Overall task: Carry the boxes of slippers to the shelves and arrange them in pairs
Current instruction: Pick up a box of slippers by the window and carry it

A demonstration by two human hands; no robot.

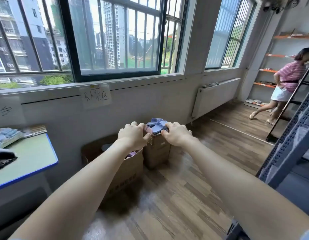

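Wood-patterned flooring (176, 196) is seen in the head view, running up to a pale wall under wide barred windows (119, 40). A handwritten paper sign (95, 97) is stuck below the sill, and a white radiator (216, 94) is mounted further right.

A tall cardboard box (157, 151) is seen near the wall, piled above its rim with purple slippers (157, 124). It is gripped at the top from both sides. The left hand (133, 135) is curled over its left upper edge, with the thumb pressed on the front face. The right hand (178, 135) is curled over the right upper edge, its fingers touching the slippers. Whether the box rests on the floor cannot be told.

A lower open box (126, 170) stands just beside it on the left, with pink slippers (131, 154) partly hidden behind the left forearm.

A green-topped table (29, 156) with a blue edge is seen at the left. A grey metal rack (288, 135) rises at the right. Orange-beamed shelves (271, 70) stand in the far corner, where another person (288, 78) in a pink striped top is seen.
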